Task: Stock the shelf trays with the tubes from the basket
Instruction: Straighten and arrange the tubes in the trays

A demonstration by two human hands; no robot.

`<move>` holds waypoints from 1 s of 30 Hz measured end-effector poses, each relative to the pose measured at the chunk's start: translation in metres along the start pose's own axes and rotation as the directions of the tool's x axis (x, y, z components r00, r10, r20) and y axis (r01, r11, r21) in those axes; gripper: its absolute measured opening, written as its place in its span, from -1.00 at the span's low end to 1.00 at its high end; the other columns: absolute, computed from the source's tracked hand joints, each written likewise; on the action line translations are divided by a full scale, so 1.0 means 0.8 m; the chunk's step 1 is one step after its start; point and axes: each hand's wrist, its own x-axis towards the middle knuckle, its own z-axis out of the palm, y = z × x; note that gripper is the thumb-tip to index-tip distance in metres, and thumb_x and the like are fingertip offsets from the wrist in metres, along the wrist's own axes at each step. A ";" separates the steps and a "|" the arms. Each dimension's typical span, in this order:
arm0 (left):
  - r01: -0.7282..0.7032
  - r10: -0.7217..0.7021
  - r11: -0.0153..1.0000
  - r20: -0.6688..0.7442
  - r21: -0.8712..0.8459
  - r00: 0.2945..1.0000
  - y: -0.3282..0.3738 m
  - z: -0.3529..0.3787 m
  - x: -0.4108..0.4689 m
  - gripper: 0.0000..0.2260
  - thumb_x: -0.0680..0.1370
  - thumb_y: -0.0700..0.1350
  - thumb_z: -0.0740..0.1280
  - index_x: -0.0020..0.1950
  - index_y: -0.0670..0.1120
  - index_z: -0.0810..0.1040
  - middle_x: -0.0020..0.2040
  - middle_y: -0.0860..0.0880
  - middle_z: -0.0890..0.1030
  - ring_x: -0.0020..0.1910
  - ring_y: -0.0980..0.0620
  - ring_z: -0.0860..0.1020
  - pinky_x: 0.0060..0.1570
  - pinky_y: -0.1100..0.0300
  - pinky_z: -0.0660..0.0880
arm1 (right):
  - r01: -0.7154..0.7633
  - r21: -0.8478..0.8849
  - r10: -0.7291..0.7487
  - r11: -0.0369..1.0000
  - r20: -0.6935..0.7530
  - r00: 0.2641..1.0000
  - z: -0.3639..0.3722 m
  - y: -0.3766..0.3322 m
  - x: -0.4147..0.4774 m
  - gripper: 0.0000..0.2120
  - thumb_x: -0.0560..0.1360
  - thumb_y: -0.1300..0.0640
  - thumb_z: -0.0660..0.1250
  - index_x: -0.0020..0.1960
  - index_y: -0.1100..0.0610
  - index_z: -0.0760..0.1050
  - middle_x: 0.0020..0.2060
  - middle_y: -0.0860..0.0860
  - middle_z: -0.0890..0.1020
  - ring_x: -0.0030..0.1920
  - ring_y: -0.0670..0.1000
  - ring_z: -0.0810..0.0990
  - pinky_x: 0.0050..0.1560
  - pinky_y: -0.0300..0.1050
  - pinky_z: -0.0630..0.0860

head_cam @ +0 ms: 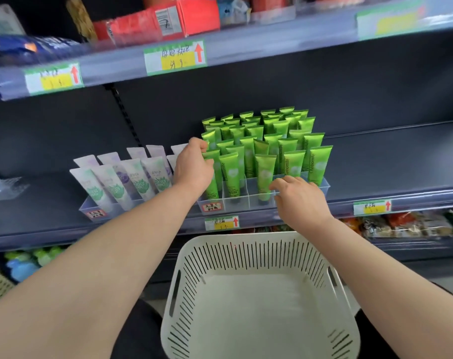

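Now, mid-frame, the left hand pinches a green tube in the clear tray — best seated upright, cap down — while the right hand, relaxed, rests at its rim. The basket, lower centre, looks empty.

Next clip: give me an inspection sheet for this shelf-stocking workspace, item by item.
Surface: dark shelf, holding two clear trays.
Job's things: green tubes upright in the right tray; pale tubes leaning in the left tray; white basket below, no tubes seen inside.
Clutter: clear plastic piece at the shelf's left end, too blurred to identify.
Grippers: left hand pinches the top of the front-left green tube; right hand relaxed, fingers at the right tray's front wall.
Cables: nothing seen.
Surroundings: red boxes on the shelf above; price tags on shelf edges; packets on the shelf below.
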 end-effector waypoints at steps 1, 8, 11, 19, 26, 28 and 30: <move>-0.026 0.027 1.000 -0.015 0.003 1.000 0.008 -0.003 0.000 -0.72 0.57 -0.18 0.33 0.28 -0.08 0.44 0.24 -0.01 0.54 0.19 -0.03 0.50 0.10 0.12 0.43 | -0.009 0.000 0.009 1.000 -0.007 1.000 -0.005 0.004 -0.003 -0.67 0.51 0.23 0.24 0.25 0.01 0.46 0.11 -0.02 0.57 0.14 0.08 0.50 -0.01 -0.03 0.41; -0.217 0.218 0.976 0.047 -0.028 0.975 0.082 -0.002 -0.007 -0.82 0.55 -0.17 0.35 0.15 -0.02 0.55 0.17 0.04 0.58 0.19 0.01 0.51 0.21 0.06 0.44 | -0.077 -0.010 0.076 0.997 -0.067 0.995 -0.042 0.041 -0.017 -0.69 0.51 0.19 0.26 0.24 -0.01 0.47 0.06 -0.01 0.59 0.10 0.09 0.53 -0.07 -0.05 0.40; -0.293 0.295 0.956 0.113 -0.029 0.949 0.116 0.013 -0.009 -0.83 0.55 -0.16 0.37 0.13 -0.03 0.57 0.15 0.03 0.60 0.15 0.02 0.52 0.19 0.10 0.44 | -0.118 0.001 0.117 0.993 -0.083 0.990 -0.049 0.059 -0.019 -0.70 0.52 0.20 0.24 0.22 -0.01 0.49 0.07 -0.02 0.60 0.08 0.09 0.54 -0.11 -0.06 0.38; -0.396 0.391 0.917 0.278 -0.043 0.877 0.175 0.076 0.017 -0.82 0.53 -0.14 0.37 0.14 -0.04 0.57 0.07 0.03 0.61 0.05 0.03 0.56 0.13 0.07 0.51 | -0.267 0.011 0.268 0.963 -0.074 0.961 -0.046 0.124 0.000 -0.73 0.54 0.17 0.21 0.20 -0.01 0.48 -0.01 -0.02 0.57 0.00 0.08 0.53 -0.22 -0.11 0.29; -0.465 0.418 0.883 0.343 0.065 0.841 0.206 0.120 0.060 -0.80 0.56 -0.12 0.33 0.17 0.00 0.58 0.13 0.02 0.61 0.08 -0.01 0.56 0.12 0.03 0.51 | -0.298 0.116 0.306 0.948 -0.057 0.950 -0.038 0.149 0.034 -0.67 0.57 0.06 0.19 0.33 0.04 0.36 0.17 0.01 0.54 0.16 0.10 0.50 -0.03 -0.02 0.42; -0.478 0.402 0.869 0.380 0.128 0.833 0.216 0.129 0.072 -0.78 0.57 -0.13 0.31 0.20 0.00 0.57 0.18 0.01 0.59 0.13 -0.03 0.55 0.14 0.03 0.50 | -0.282 0.237 0.294 0.930 -0.014 0.956 -0.034 0.149 0.040 -0.65 0.58 0.08 0.19 0.35 0.06 0.33 0.20 0.02 0.52 0.19 0.11 0.48 0.03 0.01 0.46; -0.483 0.376 0.856 0.417 0.186 0.827 0.222 0.138 0.081 -0.77 0.58 -0.13 0.30 0.23 0.01 0.56 0.22 0.00 0.58 0.18 -0.05 0.53 0.16 0.05 0.49 | -0.257 0.345 0.274 0.903 -0.001 0.962 -0.031 0.148 0.047 -0.64 0.58 0.09 0.20 0.36 0.06 0.33 0.21 0.03 0.52 0.20 0.11 0.48 0.04 0.02 0.47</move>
